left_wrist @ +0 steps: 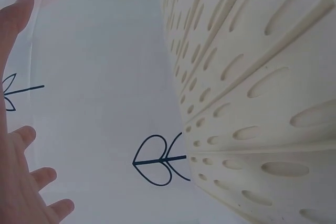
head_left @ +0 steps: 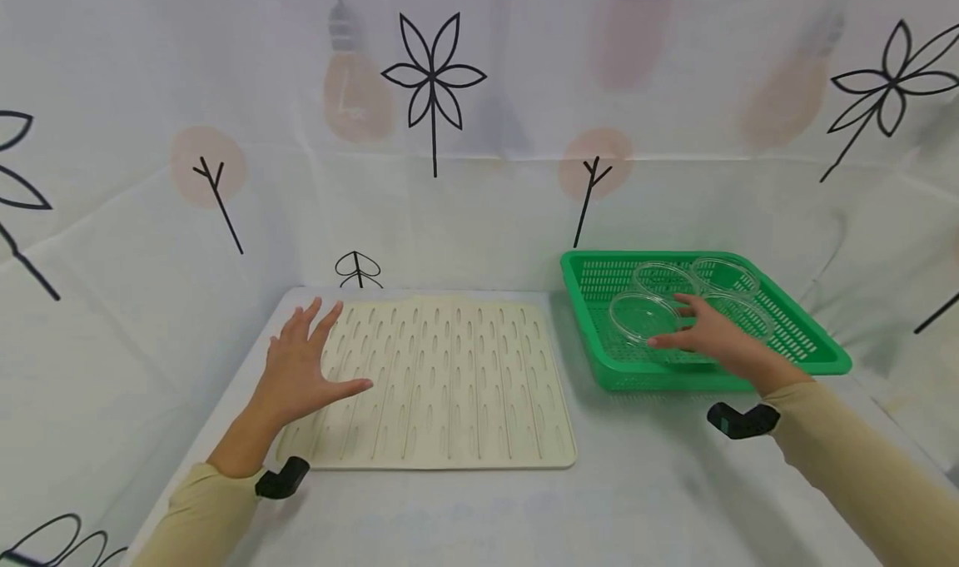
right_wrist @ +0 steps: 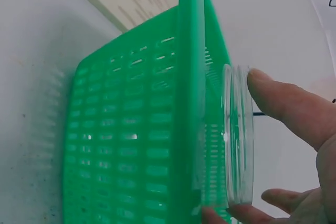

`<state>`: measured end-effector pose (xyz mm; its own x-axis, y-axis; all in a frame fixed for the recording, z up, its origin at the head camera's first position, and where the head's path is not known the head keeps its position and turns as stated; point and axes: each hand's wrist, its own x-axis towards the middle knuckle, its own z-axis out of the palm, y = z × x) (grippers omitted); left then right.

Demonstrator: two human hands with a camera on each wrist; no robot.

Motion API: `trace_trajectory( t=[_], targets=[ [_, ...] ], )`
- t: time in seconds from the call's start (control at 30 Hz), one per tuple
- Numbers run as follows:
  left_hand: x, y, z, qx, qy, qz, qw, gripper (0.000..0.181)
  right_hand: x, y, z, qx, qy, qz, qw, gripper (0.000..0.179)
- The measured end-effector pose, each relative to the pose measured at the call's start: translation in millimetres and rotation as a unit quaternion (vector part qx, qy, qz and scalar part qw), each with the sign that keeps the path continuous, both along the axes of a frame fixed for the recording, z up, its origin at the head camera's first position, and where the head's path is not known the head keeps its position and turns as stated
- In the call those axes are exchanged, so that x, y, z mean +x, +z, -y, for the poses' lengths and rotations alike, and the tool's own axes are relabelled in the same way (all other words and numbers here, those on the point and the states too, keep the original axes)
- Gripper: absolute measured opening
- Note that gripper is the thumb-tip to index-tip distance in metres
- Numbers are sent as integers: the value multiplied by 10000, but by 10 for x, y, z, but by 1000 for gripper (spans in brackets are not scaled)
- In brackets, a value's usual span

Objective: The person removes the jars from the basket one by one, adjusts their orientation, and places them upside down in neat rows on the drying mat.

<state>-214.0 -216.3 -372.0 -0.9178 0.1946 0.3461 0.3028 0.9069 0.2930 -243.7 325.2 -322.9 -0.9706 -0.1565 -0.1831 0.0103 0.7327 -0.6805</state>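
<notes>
My right hand reaches over the green basket and holds a clear round petri dish by its edges. In the right wrist view the thumb meets one side of the dish and the fingers reach its opposite side. More clear dishes lie in the basket beside it. Fingers spread and thumb out, my left hand hovers over the left side of a cream board with rows of long oval hollows. Nothing is in that hand.
A white table carries the board at left and the basket at right, with a gap between them. White printed cloth hangs behind and along the sides. Each wrist wears a black camera.
</notes>
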Motion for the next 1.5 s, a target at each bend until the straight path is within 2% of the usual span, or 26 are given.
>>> trace_trajectory(
  t=[0.23,0.43,0.63,0.77,0.97,1.27,1.5],
  targets=[
    [-28,-40,-6,-18,-30,-42,10000,111,-123,47,-1,60,398,384,9985,106],
    [-40,-60,-12,-32,-62,-13,10000,110,-184,117,35,47,505,644,9966,106],
    [-44,-78,-25,-62,-81,21,9999,110,-251,96,102,204,379,508,9978,107],
    [-52,-85,-53,-53,-107,75,9999,111,-281,76,142,69,233,467,9986,107],
    [-81,-86,-96,-3,-178,-37,9998,111,-277,107,186,-169,88,393,9990,105],
    [-93,-40,-172,50,-186,-1,9998,112,-261,171,238,-524,-12,-80,9986,98],
    [-112,9,-236,63,-274,-86,9996,112,-222,269,279,-824,-144,-243,9962,98]
  ],
)
